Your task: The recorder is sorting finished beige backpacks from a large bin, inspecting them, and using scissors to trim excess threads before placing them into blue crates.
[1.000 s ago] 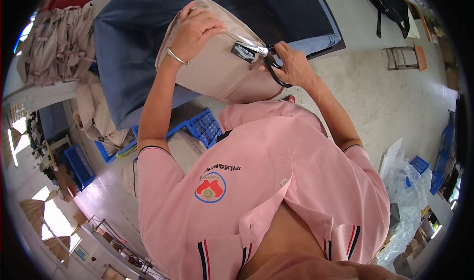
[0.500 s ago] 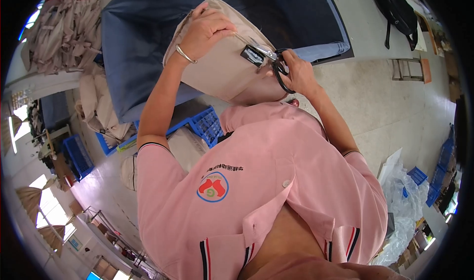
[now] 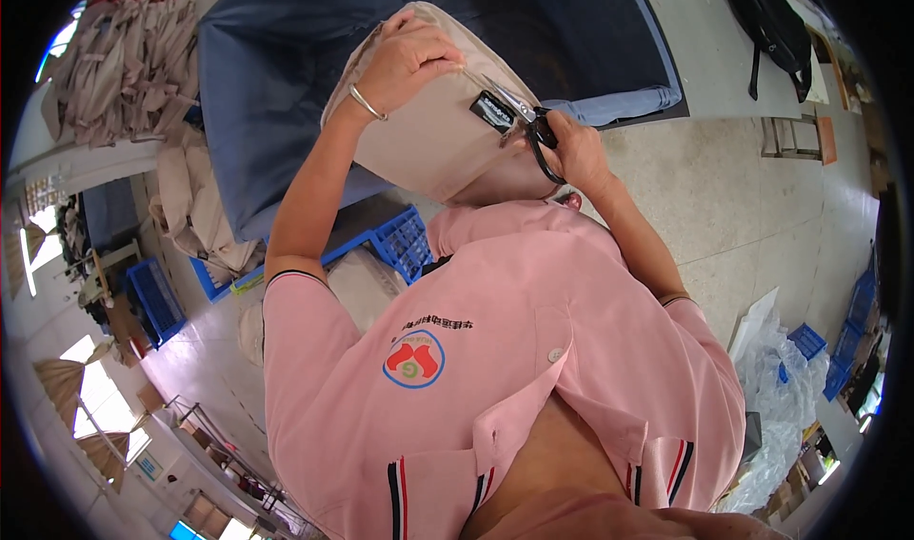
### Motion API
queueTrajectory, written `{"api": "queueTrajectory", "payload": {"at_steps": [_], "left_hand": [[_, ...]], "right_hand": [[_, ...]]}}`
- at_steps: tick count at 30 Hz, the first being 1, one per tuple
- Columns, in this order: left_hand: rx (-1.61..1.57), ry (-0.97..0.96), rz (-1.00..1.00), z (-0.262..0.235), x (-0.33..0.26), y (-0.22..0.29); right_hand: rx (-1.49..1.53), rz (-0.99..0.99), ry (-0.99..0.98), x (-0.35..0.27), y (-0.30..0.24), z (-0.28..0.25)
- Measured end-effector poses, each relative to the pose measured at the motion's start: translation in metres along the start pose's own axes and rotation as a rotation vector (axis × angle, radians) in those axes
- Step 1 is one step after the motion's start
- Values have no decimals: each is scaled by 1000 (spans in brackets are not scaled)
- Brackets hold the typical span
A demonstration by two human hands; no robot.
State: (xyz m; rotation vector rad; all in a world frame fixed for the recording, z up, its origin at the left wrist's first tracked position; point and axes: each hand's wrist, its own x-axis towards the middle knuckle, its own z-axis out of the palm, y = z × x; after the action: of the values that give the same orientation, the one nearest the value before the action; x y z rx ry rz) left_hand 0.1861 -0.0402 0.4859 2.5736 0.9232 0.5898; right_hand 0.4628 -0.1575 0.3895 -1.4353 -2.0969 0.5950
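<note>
A beige fabric piece (image 3: 409, 145) with a stitched rim hangs in front of me, its lower part near my lap. My left hand (image 3: 409, 56) pinches it near its upper edge, thumb and finger meeting close to the seam; whether a thread is caught there is too small to tell. In my right hand (image 3: 578, 151) is a pair of scissors (image 3: 519, 110) with black handles, fingers wrapped around the loops. The metal blades point up and left toward my left fingertips, over the fabric. A small black label (image 3: 492, 111) lies on the fabric just beside the blades.
A large dark-blue fabric bin (image 3: 257, 92) stands open beyond the fabric. Blue plastic crates (image 3: 405, 240) sit at the left near my lap. Beige pieces (image 3: 124, 64) are heaped far left. A black bag (image 3: 762, 26) lies at the far right, and clear plastic wrap (image 3: 776, 388) lies lower right.
Both hands, the fabric and the scissors have shifted slightly right and down in view, along with the surroundings. Both hands keep their holds.
</note>
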Motion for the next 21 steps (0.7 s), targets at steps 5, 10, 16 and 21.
{"api": "queueTrajectory", "payload": {"at_steps": [5,10,16,21], "left_hand": [[24,-6,-11,3,-3,-13],[25,263,-112,8,-21,-37],[-150,986,-883,52,-126,-90],[-757,1048,-1405,170,-238,-49]], "right_hand": [[117,103,-25,0,-7,1],[342,240,-52,0,-6,20],[505,303,102,-3,61,52],[648,771,118,3,61,53]]}}
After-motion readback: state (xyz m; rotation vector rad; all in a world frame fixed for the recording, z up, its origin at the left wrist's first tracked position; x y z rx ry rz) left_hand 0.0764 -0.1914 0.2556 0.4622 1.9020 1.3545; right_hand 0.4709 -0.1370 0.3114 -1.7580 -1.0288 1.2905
